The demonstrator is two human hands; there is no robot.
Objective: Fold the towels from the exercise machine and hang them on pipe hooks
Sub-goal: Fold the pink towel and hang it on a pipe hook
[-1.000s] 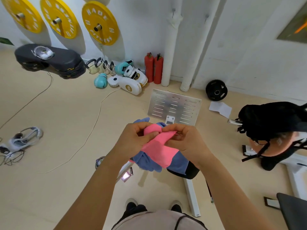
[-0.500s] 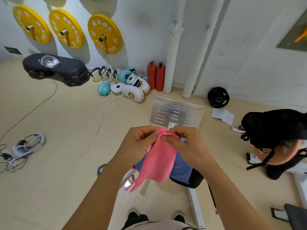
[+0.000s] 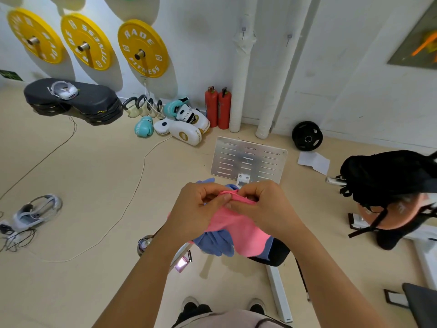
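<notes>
The pink towel (image 3: 238, 230) is soft matt cloth with a fine nap; the blue towel (image 3: 216, 242) under it looks like the same fabric. The slotted plate (image 3: 248, 159) is brushed bare metal with a dull sheen. The floor (image 3: 94, 174) is smooth, matt beige. The yellow plates (image 3: 143, 48) look rubbery and matt, with shiny metal hubs. The extinguishers (image 3: 218, 110) are glossy red. The pads (image 3: 186, 131) are glossy white leather-like material.
</notes>
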